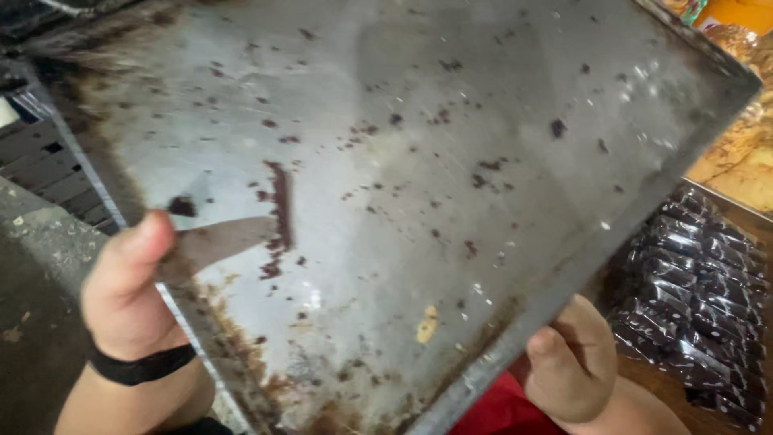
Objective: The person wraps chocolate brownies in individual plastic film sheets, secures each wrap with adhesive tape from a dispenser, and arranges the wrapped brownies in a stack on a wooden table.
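A large metal baking tray [451, 201] fills most of the view, tilted up between the two hands, its dull grey surface scratched and speckled with dark brown crumbs and smears, with rusty-brown baked-on grime thick along the edge nearest the left hand [125, 294] and in the corner below it. The left hand is closed around the handle of a flat metal scraper [221, 242], thumb pressed on top; the blade reaches out from the thumb across the tray and meets a dark line of scraped-up residue [280, 209] at its tip. A black band [141, 366] circles that wrist. The right hand [568, 362] sits under the tray's lower rim, curled against it; its fingers go behind the metal, so how tightly it grips cannot be told. A pale crumb [427, 324] lies on the tray between the two hands. Beyond the right hand, a heap of small dark wrapped packets [704, 290] lies on a brown surface, partly cut off by the frame. Above those, blurred golden-brown items [737, 157] are too unclear to identify. The tray's far corners run out of view.
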